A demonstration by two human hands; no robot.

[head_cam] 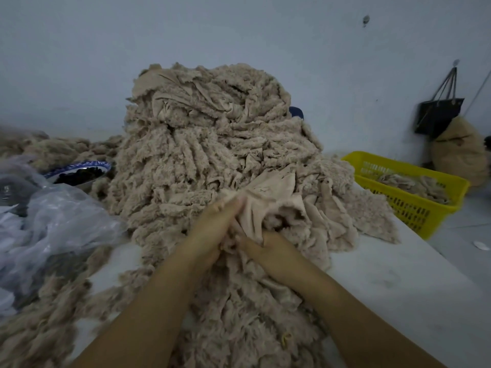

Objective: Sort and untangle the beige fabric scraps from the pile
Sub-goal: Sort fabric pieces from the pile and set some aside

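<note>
Left hand: the left hand (212, 229) pinches the upper edge of a smooth beige scrap (268, 205), fingertips pressed together on the cloth.
Right hand: the right hand (268, 248) sits just beside it and lower, fingers curled into the same scrap (the fingertips are buried in the folds).
Scrap: crumpled, at the near foot of the pile, its far end running into the heap.
Pile: the pile (207, 144) of fuzzy beige scraps rises tall in the middle of the table and spills forward under both forearms.
Table: a white table (398, 274), its surface showing on the right.
Basket: a yellow basket (398, 166) to the right, well apart from the hands, with a few beige pieces inside.
Left side: a clear plastic bag (53, 221); behind it a blue-and-white bowl (90, 163) of something dark, against the pile's edge.
Wall: a black bag (438, 115) hangs at far right, above a stuffed tan sack (462, 152).
</note>
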